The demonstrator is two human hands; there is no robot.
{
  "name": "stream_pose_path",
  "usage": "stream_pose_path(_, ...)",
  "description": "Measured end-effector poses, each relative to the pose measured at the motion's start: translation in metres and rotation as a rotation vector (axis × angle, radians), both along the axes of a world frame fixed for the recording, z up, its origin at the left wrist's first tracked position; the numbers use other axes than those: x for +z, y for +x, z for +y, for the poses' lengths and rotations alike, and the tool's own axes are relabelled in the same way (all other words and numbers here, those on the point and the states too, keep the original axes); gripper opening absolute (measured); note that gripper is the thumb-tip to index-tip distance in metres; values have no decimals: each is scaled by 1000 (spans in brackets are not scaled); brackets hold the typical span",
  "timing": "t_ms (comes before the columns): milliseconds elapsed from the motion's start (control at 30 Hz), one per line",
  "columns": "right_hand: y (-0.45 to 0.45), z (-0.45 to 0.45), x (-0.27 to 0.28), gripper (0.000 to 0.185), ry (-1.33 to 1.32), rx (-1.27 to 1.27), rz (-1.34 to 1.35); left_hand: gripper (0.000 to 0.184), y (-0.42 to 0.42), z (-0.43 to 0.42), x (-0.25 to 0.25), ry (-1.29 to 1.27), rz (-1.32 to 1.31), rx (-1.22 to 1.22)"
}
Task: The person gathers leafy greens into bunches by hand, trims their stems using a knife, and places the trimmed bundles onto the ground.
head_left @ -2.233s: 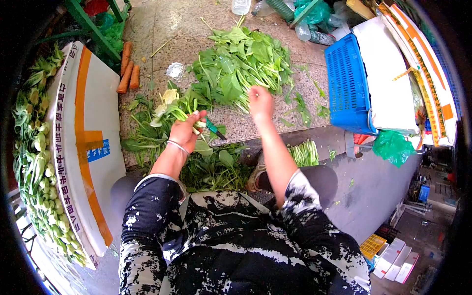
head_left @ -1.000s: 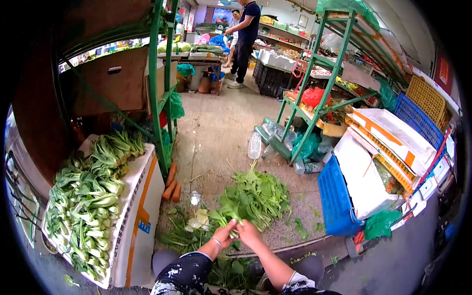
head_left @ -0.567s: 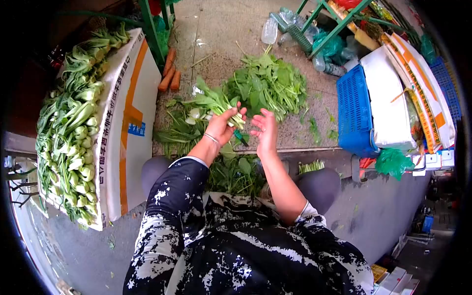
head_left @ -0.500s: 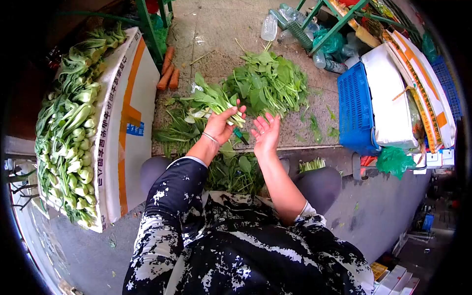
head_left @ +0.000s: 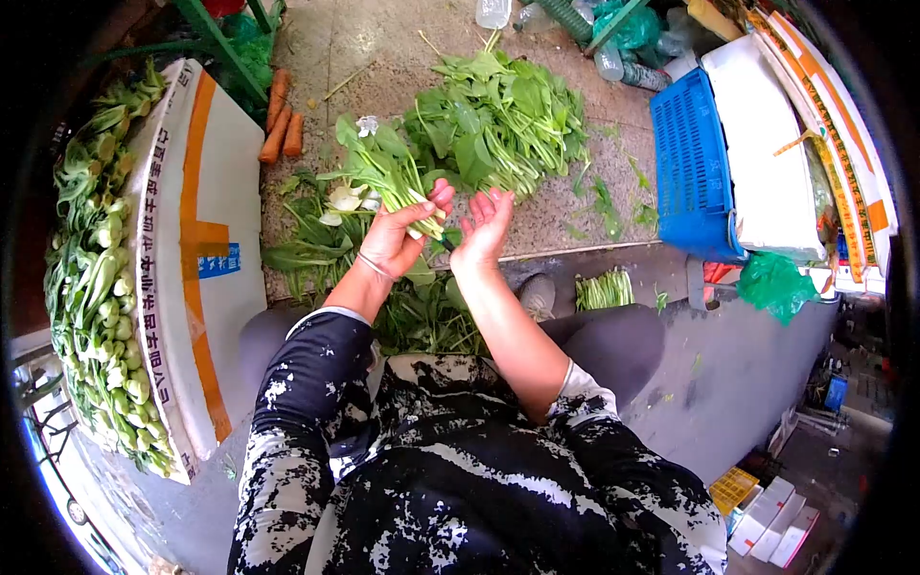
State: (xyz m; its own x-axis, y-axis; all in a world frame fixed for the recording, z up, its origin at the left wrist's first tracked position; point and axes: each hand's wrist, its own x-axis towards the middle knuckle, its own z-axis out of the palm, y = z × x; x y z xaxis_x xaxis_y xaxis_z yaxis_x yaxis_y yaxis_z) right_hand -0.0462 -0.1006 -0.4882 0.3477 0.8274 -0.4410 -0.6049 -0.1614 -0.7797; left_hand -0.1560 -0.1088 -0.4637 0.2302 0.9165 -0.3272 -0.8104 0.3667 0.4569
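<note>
My left hand [head_left: 401, 238] is closed round a small bunch of leafy greens [head_left: 383, 171], with the cut stems pointing toward my right hand. The leaves point away from me. Beside the stem ends, my right hand [head_left: 482, 228] is palm up with its fingers loosely bent and apart. A small dark object [head_left: 447, 243] shows between the hands; its kind is unclear. Just beyond lies a large pile of leafy greens [head_left: 508, 120], stems toward me. More loose leaves [head_left: 311, 240] lie left of my left hand, and others [head_left: 431, 316] below my wrists.
At left stands a white foam box [head_left: 225, 316] beside rows of bok choy [head_left: 105, 316]. Several carrots [head_left: 277, 120] lie near it. A blue crate [head_left: 692, 163], a green plastic bag [head_left: 776, 286] and plastic bottles [head_left: 644, 77] are at right. Cut stems [head_left: 604, 289] lie by my knee.
The view has shifted, so the surroundings sit further left and higher. My right hand has come closer to the stem ends, its fingers more bent. The bunch stays in my left hand.
</note>
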Motion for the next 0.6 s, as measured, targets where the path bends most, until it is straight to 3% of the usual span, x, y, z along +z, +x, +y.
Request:
stream_pose_path(67, -14, 10, 13, 53, 3, -49, 223, 33, 10, -5, -24, 3, 13, -72)
stream_pose_path(133, -24, 26, 4, 41, 78, -44, 167, 29, 9, -3, -18, -87, -20, 31)
stream_pose_path(200, -20, 27, 4, 39, 153, 163, 264, 27, 1, 4, -23, -92, -40, 4)
stream_pose_path(233, -18, 27, 14, 34, 87, 156, 202, 38, -1, 6, -13, -205, -118, 4)
stream_pose_path(267, -9, 32, -9, 30, 83, 172, -123, 37, 0, 4, -4, -166, -41, 97)
stream_pose_path(333, 27, 55, -65, 32, 204, 84, -446, 33, -9, 7, 1, 63, -38, 155)
stream_pose_path(400, 72, 70, -80, 39, 33, -4, -1184, 26, -13, 9, 1, 64, 98, 224)
stream_pose_path(467, 91, 86, -87, 42, -122, 101, -1471, 25, -18, 9, -35, -160, 60, 165)
stream_pose_path(600, 102, 110, -78, 36, -22, 229, -1660, 16, -11, 16, -39, -301, -14, 67)
